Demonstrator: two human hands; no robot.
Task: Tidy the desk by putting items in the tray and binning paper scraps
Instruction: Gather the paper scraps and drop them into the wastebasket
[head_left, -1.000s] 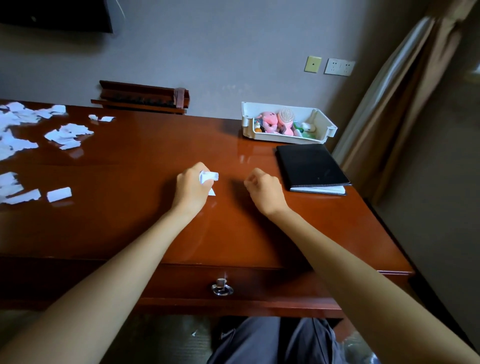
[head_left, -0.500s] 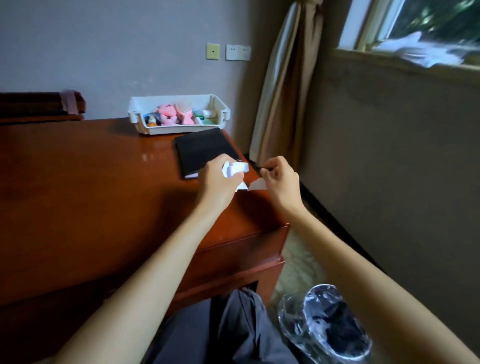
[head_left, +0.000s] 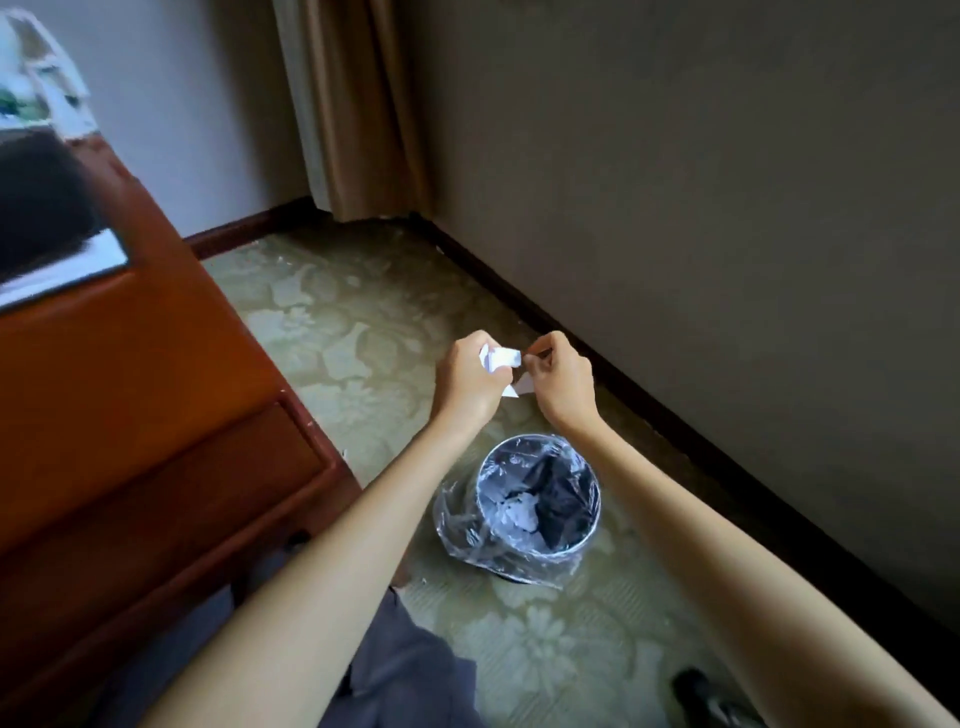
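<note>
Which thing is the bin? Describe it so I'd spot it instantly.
Start at the wooden desk on the left. On the patterned floor past its corner, below the held paper scraps, stands the bin. It alone is round, lined with a crinkly clear bag.

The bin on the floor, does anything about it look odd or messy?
Slightly: the clear plastic liner bunches loosely down the outside of the round bin, on the side nearer the brown wooden desk, instead of fitting snugly. Crumpled white paper lies inside.
</note>
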